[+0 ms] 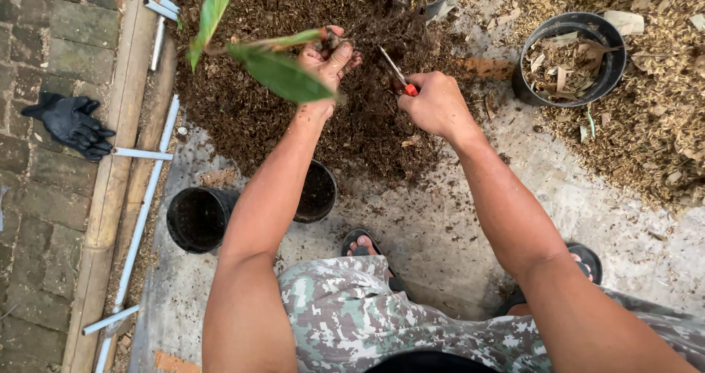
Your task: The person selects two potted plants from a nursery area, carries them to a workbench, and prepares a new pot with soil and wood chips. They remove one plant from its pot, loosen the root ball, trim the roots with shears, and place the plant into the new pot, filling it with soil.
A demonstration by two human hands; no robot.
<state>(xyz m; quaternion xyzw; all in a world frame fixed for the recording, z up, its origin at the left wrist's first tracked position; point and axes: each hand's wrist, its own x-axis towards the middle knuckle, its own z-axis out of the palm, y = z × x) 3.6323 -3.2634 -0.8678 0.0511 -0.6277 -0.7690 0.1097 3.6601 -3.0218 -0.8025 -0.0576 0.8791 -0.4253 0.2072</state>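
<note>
My left hand [329, 61] grips the base of a young plant [275, 68] with long green leaves that stretch to the left; its dark tangled roots hang to the right of my fingers. My right hand [435, 103] is closed on red-handled pruning shears [396, 73], whose metal blades point up-left at the root mass between my hands. Both hands hover over a heap of dark brown potting soil [242, 109] on the concrete ground.
Two empty black plastic pots [197, 219] [319, 193] stand by my left arm. A larger black pot [569, 57] holds dry leaves at the right, beside a mound of husks [661, 123]. A black glove [70, 123] lies on brick paving at the left, past white pipes [143, 197].
</note>
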